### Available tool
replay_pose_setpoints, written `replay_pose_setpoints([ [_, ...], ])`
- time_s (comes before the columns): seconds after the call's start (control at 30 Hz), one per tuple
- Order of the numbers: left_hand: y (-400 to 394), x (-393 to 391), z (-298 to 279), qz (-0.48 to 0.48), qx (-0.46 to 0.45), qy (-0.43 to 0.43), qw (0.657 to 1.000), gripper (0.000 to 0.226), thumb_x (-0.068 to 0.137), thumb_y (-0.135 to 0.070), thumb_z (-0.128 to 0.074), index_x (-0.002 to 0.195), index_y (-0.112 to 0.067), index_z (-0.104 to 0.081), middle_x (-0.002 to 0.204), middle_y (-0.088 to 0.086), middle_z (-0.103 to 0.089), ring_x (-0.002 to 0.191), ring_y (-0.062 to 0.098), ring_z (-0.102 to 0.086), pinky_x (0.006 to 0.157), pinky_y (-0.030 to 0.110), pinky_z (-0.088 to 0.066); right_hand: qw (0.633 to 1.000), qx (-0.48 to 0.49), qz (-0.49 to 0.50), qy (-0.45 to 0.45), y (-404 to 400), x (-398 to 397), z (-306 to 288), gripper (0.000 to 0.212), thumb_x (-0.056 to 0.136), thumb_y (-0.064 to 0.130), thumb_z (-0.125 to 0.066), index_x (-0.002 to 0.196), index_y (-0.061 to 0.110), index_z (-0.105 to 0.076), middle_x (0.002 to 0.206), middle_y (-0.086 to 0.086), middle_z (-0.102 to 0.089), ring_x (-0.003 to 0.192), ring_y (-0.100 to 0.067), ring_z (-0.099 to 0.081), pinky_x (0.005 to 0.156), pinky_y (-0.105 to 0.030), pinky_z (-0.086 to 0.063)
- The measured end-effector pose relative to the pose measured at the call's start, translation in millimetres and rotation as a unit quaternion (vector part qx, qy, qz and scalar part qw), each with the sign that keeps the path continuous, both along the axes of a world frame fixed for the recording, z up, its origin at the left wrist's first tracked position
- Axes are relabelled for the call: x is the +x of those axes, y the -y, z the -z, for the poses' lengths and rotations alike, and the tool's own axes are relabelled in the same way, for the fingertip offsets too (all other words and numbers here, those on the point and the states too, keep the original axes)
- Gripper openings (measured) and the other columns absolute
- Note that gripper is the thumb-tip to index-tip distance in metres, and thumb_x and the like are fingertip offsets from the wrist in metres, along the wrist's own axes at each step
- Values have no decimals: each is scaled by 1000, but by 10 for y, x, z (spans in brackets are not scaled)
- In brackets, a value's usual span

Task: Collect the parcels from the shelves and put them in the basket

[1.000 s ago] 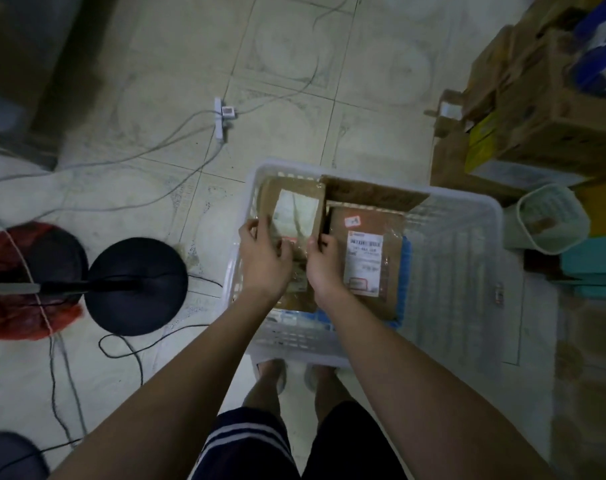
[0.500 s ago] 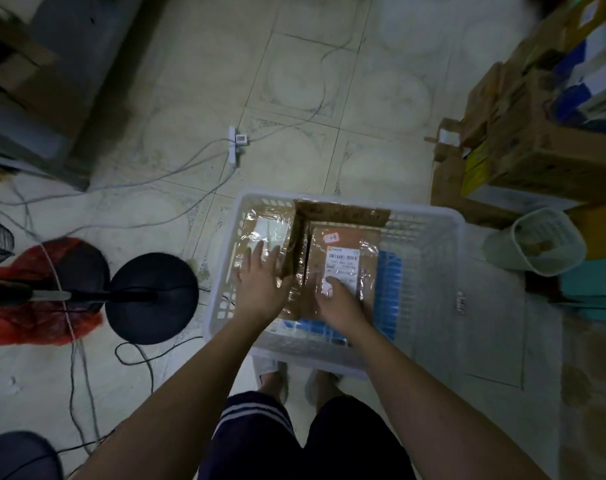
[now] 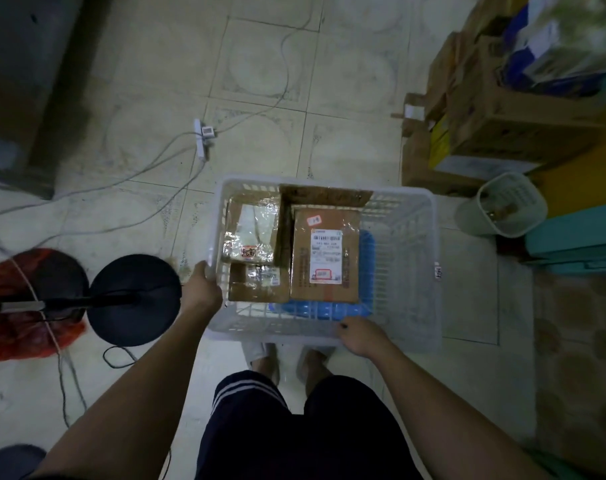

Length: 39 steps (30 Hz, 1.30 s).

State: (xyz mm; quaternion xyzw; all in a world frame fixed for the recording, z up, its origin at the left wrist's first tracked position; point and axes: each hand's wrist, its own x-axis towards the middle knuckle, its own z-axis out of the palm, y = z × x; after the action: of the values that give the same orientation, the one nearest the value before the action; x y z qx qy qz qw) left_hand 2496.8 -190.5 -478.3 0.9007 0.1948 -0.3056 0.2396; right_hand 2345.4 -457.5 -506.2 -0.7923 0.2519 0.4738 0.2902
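Both hands on the basket (image 3: 403, 216), not on any parcel. My left hand (image 3: 201, 288) grips the left rim, thumb over the top edge, fingers curled down the outer wall. My right hand (image 3: 361, 336) holds the near rim, fingers folded over the edge; how tightly, I cannot tell from this angle.

Parcels, placed from the hands:
- small brown box (image 3: 256, 284) just inside the wall from my left hand, near corner.
- shiny tape-wrapped parcel (image 3: 251, 230) beyond it, further from me.
- large labelled carton (image 3: 324, 256) ahead of my right hand, lying flat on something blue (image 3: 365, 244).
- a dark cardboard piece (image 3: 324, 196) standing against the far wall.

Step in hand, as I judge it: loading of this lot looks done; the grip suggests lifting or shifting the basket, likely toward the next shelf. The stacked cartons (image 3: 495, 133) lie well off past my right hand.

Next move calls for: an even lift with both hands so the flat carton does not slide; my grips sit on adjacent sides, so the far right corner may dip. Cables (image 3: 156, 161) and a black round stand base (image 3: 135, 299) lie just outside my left hand. Step clear of those.
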Motion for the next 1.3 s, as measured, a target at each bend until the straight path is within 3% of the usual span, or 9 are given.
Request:
replay_pose_setpoints([
  [0.13,101,-7,28,24,-43,-8,999,54,100,-10,-48,151,-12,-34,138,24,-55,115,44,-59,96,53,-51,1000,-14,-1,-22,106,-37,12,28,98,34,-42,99,17,-65,124,-12,-65,109,-27,-61,93,-35,-50],
  [0.27,234,34,5,22,-55,-22,998,56,98,-3,-50,150,-9,-33,133,25,-56,111,43,-59,93,52,-53,1000,11,9,-18,150,-2,7,33,99,24,-44,117,7,-66,129,-14,-63,114,-27,-60,93,-31,-48],
  [0.37,245,109,-93,22,-51,-25,998,68,96,-10,-55,155,-13,-23,141,23,-50,112,41,-59,91,48,-52,999,30,17,1,132,44,-43,24,100,21,-43,102,12,-65,122,-14,-65,105,-25,-60,86,-30,-46],
  [0.43,294,180,-224,63,-10,12,998,69,96,-21,-56,155,-15,-22,146,21,-44,118,41,-55,96,53,-51,998,37,35,37,124,87,-142,19,101,23,-44,95,20,-62,115,-11,-64,97,-21,-57,83,-30,-46],
  [0.57,668,180,-691,242,15,122,963,57,99,-30,-55,151,-19,-33,147,11,-46,130,30,-47,105,51,-46,987,43,102,116,115,226,-501,30,101,24,-44,120,14,-64,118,-7,-63,103,-23,-60,87,-30,-47],
  [0.8,1319,-267,-1205,568,-20,65,820,55,99,-50,-44,148,-24,-41,150,9,-45,135,30,-43,108,48,-41,948,-49,238,204,-48,142,-1308,21,97,35,-49,85,23,-61,97,-6,-66,97,-29,-64,83,-34,-50],
  [0.9,1451,-557,-1353,651,-44,66,755,56,100,-52,-42,147,-22,-42,150,10,-45,136,32,-42,109,45,-39,915,-87,321,229,-174,-254,-1532,29,96,38,-52,112,18,-65,122,-11,-66,115,-29,-61,96,-37,-49],
  [1.03,1664,-1041,-1439,748,-27,50,661,64,94,-61,-24,142,-23,-44,146,6,-49,133,30,-45,108,42,-39,872,-158,420,195,-322,-1117,-1764,51,99,43,-49,142,15,-49,146,-14,-49,132,-32,-49,108,-39,-41],
  [1.3,2199,-3276,-2261,893,-59,100,436,66,98,-60,-34,156,-28,-29,160,5,-33,145,28,-30,115,43,-29,701,-287,633,160,-788,-3490,-2395,60,99,53,-40,151,22,-38,157,-6,-38,141,-29,-37,114,-37,-31],
])
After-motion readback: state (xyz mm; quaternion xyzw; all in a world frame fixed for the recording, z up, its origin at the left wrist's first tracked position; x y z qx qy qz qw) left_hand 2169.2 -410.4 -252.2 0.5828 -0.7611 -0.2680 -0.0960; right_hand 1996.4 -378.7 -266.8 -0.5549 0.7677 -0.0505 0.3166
